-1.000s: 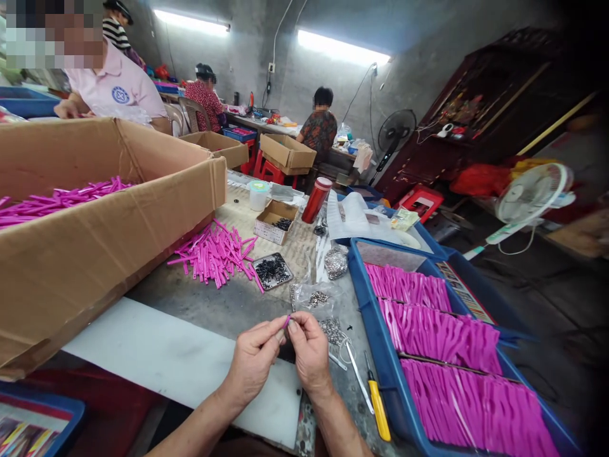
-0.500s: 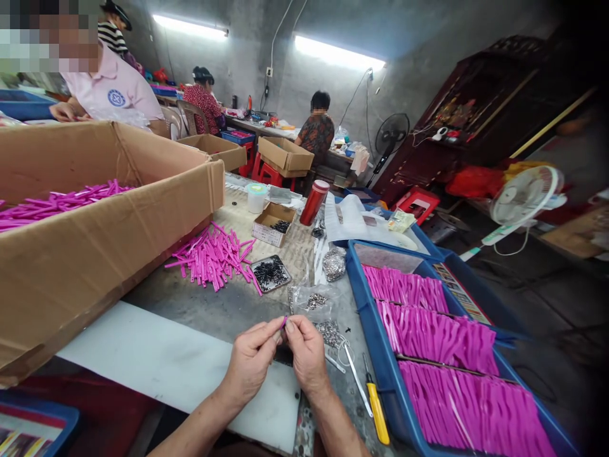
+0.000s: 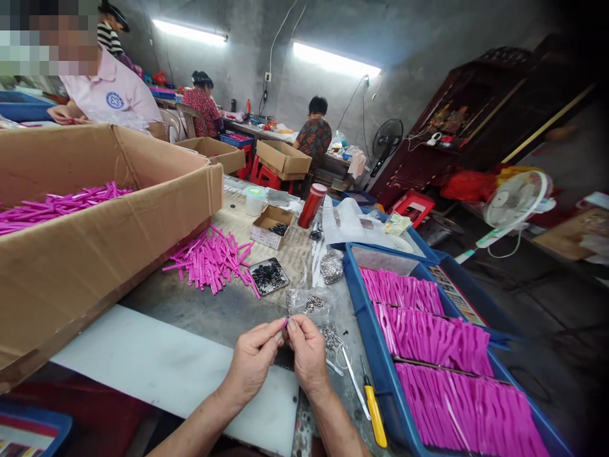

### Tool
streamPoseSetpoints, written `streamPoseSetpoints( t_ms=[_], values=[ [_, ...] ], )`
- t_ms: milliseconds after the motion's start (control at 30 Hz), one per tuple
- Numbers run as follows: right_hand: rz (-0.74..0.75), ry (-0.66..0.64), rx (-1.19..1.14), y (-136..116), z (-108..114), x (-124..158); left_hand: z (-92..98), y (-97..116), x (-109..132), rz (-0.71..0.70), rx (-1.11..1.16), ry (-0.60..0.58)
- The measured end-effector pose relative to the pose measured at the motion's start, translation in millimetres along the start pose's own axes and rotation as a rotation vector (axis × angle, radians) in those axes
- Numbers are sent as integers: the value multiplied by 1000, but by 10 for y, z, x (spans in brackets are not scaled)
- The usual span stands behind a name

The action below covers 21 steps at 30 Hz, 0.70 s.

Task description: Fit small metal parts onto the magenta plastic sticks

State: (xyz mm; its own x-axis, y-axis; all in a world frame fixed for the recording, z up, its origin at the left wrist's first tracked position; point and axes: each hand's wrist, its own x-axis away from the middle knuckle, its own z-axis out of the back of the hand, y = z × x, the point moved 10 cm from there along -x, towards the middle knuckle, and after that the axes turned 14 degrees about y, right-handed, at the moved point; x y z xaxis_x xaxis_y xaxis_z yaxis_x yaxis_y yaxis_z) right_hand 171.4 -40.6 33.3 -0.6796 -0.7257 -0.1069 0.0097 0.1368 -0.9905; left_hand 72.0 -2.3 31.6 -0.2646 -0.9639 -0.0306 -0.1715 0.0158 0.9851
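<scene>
Both my hands meet over the near part of the table and pinch a small purple plastic strip (image 3: 285, 323) between their fingertips. My left hand (image 3: 254, 358) has its thumb and fingers closed on one end. On the other side, my right hand (image 3: 308, 352) grips it with thumb and forefinger. Most of the strip is hidden by the fingers. Beyond the hands lie a loose pile of purple strips (image 3: 209, 260) and a small tray of black parts (image 3: 269, 276). Metal rings in a plastic bag (image 3: 314, 303) sit just past my right hand.
To the right stands a blue crate (image 3: 354, 304) packed with rows of purple strips. A yellow screwdriver (image 3: 375, 416) lies beside it. A large cardboard box (image 3: 118, 244) fills the left. A red thermos (image 3: 313, 205) stands farther back. Several people work beyond.
The view has shifted very slightly. My hands keep nearly the same position and still pinch the purple strip, whose visible tip is tilted a little differently.
</scene>
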Motion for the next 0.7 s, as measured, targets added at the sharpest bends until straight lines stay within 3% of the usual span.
streamPoseSetpoints(
  t_ms=[233,400,533,700],
  values=[
    [52,77,137,-32,151,-98,46,-67,-56,78,22,67],
    [266,197,677,-244,468,-438,106,-173,-102,82,20,103],
    [299,56,1340,-127,468,-681,153,-253,-131,21,-81,99],
    [297,-70,1508,-21,360,-765,210,-261,-170,-32,-185,105]
  ],
)
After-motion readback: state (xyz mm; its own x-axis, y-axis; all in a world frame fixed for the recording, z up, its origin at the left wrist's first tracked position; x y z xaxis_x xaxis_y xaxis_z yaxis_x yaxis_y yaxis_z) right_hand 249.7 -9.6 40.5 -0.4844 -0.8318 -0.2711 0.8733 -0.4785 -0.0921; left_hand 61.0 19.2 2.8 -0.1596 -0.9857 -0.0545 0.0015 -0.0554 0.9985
